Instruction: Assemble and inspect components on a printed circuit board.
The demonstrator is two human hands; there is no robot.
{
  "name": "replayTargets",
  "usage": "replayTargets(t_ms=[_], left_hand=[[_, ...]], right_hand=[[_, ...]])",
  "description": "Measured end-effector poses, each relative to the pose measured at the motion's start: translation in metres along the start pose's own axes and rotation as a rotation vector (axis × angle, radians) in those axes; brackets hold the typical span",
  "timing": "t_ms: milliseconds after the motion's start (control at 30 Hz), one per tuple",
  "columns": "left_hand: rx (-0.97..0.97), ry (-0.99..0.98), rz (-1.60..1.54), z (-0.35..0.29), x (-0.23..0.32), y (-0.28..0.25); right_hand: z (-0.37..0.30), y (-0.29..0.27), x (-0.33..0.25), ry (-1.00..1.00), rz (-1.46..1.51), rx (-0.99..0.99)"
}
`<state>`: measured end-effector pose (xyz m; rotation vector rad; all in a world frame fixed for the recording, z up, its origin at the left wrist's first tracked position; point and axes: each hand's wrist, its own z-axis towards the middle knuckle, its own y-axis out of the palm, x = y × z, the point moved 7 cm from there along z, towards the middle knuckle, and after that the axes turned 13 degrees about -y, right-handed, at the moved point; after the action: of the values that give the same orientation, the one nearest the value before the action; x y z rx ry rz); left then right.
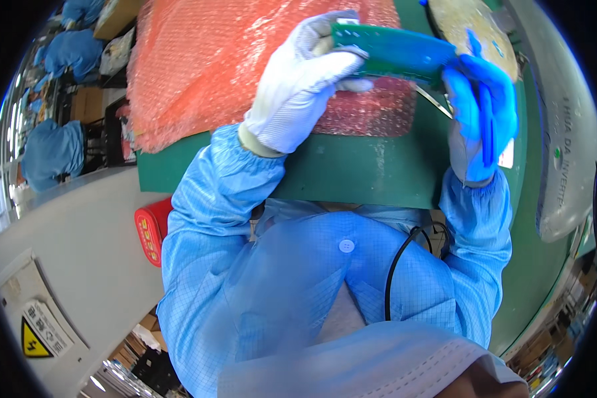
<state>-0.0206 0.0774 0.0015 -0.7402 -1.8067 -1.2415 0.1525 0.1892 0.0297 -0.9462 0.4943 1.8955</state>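
A long green circuit board (395, 53) is held up above the workbench, tilted, with a blue sheen over its right part. My left hand (305, 83), in a white knit glove, grips its left end, thumb on the near side. At the board's right end is my right hand (481, 109), gloved and tinted bright blue, its fingers closed on the edge. Along that hand runs a slim dark-blue shape (488, 126) that I cannot make out. Below the board, a thin pale strip (434, 101) shows beside the right fingers.
Pink bubble wrap (199, 60) covers much of the green bench mat (351, 169). A yellowish rounded object (477, 33) lies at the far right, near a long grey machine housing (567, 132). A red box (154, 229) stands left of my arm. People in blue (53, 152) are at far left.
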Motion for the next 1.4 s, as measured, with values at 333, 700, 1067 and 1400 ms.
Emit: replayTargets(t_ms=[333, 700, 1067, 1400], left_hand=[[-0.063, 0.226, 0.475, -0.006, 0.002, 0.009], [-0.055, 0.233, 0.53, -0.013, 0.001, 0.022], [-0.039, 0.364, 0.628, -0.02, 0.01, 0.022], [0.038, 0.748, 0.907, -0.04, 0.035, 0.034]], right_hand=[[-0.011, 0.007, -0.035, -0.363, 0.038, -0.372], [-0.021, 0.008, -0.02, -0.095, 0.11, -0.293], [-0.001, -0.004, -0.006, -0.022, 0.229, 0.043], [-0.007, 0.011, 0.041, 0.397, 0.271, -0.098]])
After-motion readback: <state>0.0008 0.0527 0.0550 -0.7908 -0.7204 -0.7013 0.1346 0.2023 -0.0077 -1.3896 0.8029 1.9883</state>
